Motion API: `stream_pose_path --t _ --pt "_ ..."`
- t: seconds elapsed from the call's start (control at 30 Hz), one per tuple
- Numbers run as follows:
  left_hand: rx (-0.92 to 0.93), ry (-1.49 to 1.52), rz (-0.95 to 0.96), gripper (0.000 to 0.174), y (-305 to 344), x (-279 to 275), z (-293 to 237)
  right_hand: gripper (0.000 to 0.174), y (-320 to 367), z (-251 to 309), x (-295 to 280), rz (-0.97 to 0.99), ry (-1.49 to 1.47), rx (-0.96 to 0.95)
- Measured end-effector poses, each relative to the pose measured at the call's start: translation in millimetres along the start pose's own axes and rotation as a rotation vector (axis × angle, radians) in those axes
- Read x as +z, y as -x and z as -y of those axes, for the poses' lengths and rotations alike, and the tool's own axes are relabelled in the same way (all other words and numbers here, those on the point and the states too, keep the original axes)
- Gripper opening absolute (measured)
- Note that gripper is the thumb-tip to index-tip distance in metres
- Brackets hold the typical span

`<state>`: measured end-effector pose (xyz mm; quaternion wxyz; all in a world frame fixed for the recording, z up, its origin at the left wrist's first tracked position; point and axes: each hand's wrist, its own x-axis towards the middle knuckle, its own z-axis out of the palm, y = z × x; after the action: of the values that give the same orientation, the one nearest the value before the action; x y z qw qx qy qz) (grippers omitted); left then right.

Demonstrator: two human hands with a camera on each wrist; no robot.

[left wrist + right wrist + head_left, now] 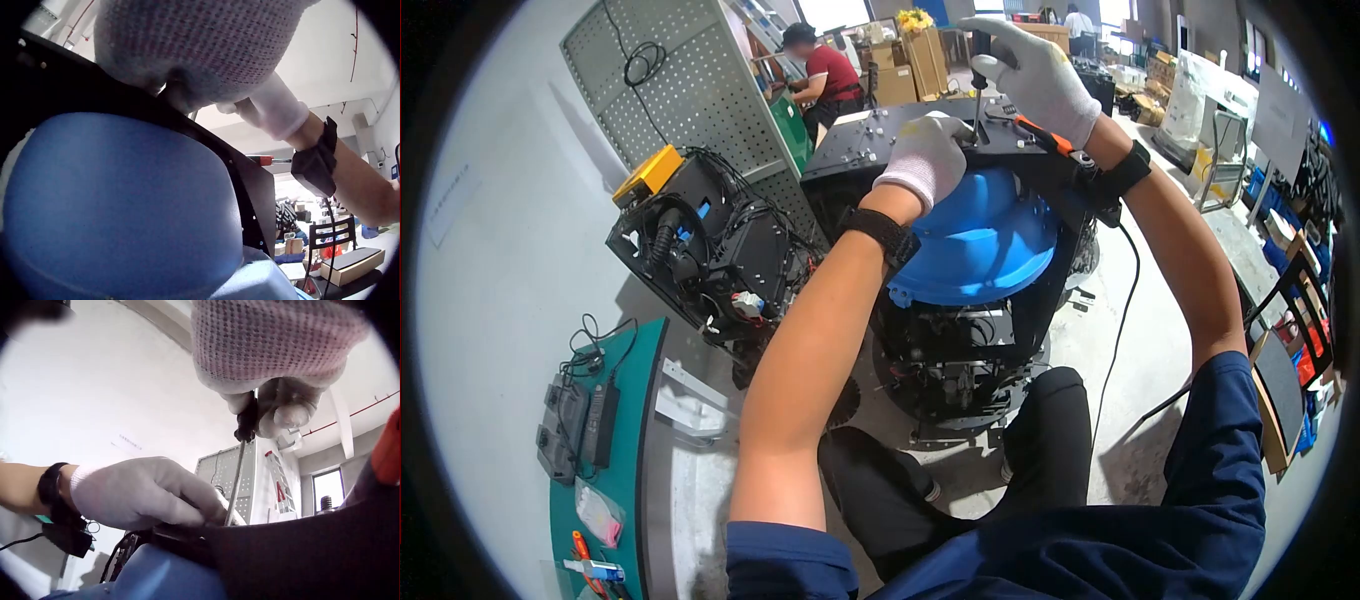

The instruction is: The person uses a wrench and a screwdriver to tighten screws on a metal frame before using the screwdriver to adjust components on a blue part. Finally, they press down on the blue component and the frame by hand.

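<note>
My gloved right hand (1045,85) grips the black handle of a screwdriver (246,422) above the black top plate (850,140). The screwdriver's metal shaft points down, its lower end right at the plate. Beside that end, my gloved left hand (140,490) rests low on the plate with bent fingers. Whether its fingertips pinch anything I cannot tell. Under the plate sits a rounded blue shell (985,245), large in the left wrist view. An orange-and-black handled tool (1045,135) lies on the plate near my right wrist.
Small screws and fittings (870,135) dot the plate's left part. To the left stands a second black machine (720,240) with exposed wiring, by a perforated panel (690,90). A green bench (625,440) holds chargers and tools. Another person (830,75) works behind; a chair (1295,330) stands right.
</note>
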<state>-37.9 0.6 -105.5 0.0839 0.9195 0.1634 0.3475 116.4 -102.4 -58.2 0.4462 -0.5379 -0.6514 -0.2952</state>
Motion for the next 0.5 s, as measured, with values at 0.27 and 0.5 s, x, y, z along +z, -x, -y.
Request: stream_pose_path --t 0.27,0.5 --pt "0.033 -0.052 0.012 0.03 -7 7 11 0.04 -4 -2 5 0.01 -0.034 -0.041" --pt "0.034 -0.059 0.075 0.029 -6 -1 5 0.031 -26 -9 6 0.152 -0.138 0.027"
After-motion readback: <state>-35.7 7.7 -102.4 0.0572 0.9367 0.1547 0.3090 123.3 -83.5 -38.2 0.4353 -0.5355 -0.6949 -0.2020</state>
